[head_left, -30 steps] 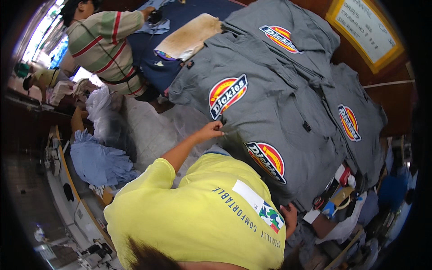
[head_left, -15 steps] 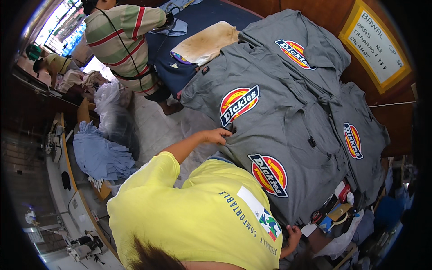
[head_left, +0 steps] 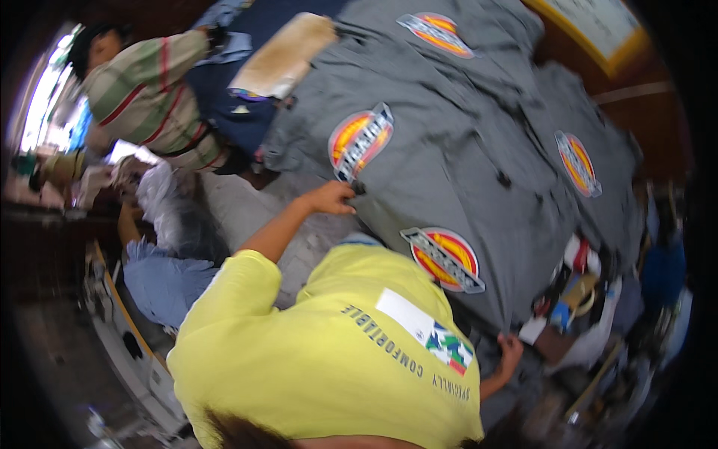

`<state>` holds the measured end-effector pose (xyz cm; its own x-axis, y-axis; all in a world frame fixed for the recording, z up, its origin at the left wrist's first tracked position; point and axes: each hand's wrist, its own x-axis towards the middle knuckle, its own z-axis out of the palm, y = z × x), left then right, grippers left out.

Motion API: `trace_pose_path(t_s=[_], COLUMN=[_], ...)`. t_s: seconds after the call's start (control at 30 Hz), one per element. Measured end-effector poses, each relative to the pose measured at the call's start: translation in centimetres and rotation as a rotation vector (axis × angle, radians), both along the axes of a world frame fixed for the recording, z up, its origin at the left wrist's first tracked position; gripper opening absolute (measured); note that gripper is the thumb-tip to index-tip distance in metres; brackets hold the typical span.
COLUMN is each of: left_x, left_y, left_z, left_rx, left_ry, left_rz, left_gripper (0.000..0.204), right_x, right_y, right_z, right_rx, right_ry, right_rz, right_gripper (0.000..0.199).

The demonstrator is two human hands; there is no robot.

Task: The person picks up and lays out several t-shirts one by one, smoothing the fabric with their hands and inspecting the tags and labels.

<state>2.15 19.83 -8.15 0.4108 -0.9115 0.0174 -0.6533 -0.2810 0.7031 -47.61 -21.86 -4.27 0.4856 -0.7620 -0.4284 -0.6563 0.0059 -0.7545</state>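
Grey work-shirt fabric (head_left: 449, 187) is pinched in the left hand (head_left: 333, 198) at the edge of a folded stack, just below a round colourful chest label (head_left: 360, 141), as if to square it. The right hand (head_left: 510, 352) grips the same spread's lower edge, well apart from the left. Beyond them, more labelled grey shirts overlap across the table, and a person in a striped shirt (head_left: 146, 97) works at the far end.

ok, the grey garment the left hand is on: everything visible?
The grey garment is matte woven cloth, spread flat and creased on the table, overlapping other grey pieces. It carries oval red-yellow patches. The left hand pinches its near edge by one patch; the right hand grips the lower edge. A yellow shirt hides part.
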Motion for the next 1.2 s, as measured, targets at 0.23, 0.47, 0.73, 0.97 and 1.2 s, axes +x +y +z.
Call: trace_pose_path(t_s=[0.23, 0.47, 0.73, 0.97, 1.2], left_x=[-0.9, -1.2, -1.5, -7.3, -1.3], left_y=[1.3, 0.5, -4.8, -16.1, -23.4], left_z=[1.7, 1.6, 6.6, 6.1, 2.4], left_rx=[0.003, 0.031, -0.031, 0.063, 0.120], left_ry=[0.590, 0.702, -0.030, -0.539, -0.769], left_rz=[0.466, 0.523, 0.643, 0.098, 0.179], left_gripper=[0.023, 0.021, 0.021, 0.046, 0.064], right_x=[0.4, 0.8, 6.8, 17.9, 25.2], right_y=[1.4, 0.8, 2.7, 4.6, -3.7], right_z=[2.1, -0.1, 2.3, 3.0, -1.1], right_rx=[0.064, 0.082, -0.450, -0.892, -1.087], right_ry=[0.017, 0.169, -0.005, 0.084, 0.185], right_rz=[-0.023, -0.059, -0.067, 0.631, 0.600], right_gripper=[0.019, 0.017, 0.013, 0.049, 0.060])
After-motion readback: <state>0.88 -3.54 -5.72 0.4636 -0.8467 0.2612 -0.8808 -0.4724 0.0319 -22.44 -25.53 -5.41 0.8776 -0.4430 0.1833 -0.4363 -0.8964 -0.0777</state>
